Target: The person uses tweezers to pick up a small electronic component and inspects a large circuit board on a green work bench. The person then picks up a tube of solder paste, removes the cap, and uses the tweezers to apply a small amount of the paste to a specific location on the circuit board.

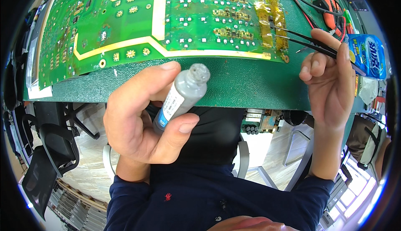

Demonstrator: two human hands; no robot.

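A large green circuit board (121,26) with broad gold traces and small parts lies on the green mat. In my left hand (133,118), a grey syringe-like tube (186,89) with a white and blue label is gripped between thumb and fingers, its narrow end tilted up towards the board. The tube stands off the board's front edge. My right hand (332,78) pinches black tweezers (307,43), whose two tips point left at amber tape (269,20) on the board's right end. The tips look apart; whether they touch the board I cannot tell.
Right of the board lie red and black leads (298,1), an orange tool handle (328,15) and a blue packet (368,55). The green mat (250,82) runs along the table's front edge. A black office chair (56,147) stands at the left below the table.
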